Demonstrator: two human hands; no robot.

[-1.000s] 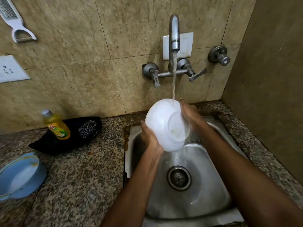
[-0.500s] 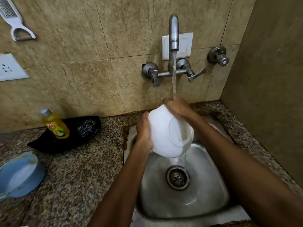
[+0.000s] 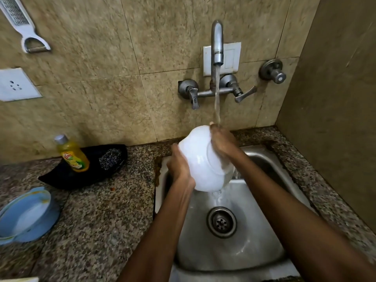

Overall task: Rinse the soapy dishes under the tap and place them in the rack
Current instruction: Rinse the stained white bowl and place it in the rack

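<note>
Gripped at its left side by the left hand (image 3: 180,166), the white bowl (image 3: 200,159) is tilted under the tap (image 3: 216,41) for drainage while the right hand (image 3: 222,142) is pressed flat on its base.

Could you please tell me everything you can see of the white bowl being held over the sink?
The white bowl is plain, glossy and opaque, ceramic or plastic by its look, with a round foot ring on its underside. It is tipped on its side above the steel sink, base toward the camera and to the right. The left hand grips its left wall; the right hand rests on its base. The tap stream lands at the right hand, and water runs off the bowl's lower edge toward the drain.
</note>
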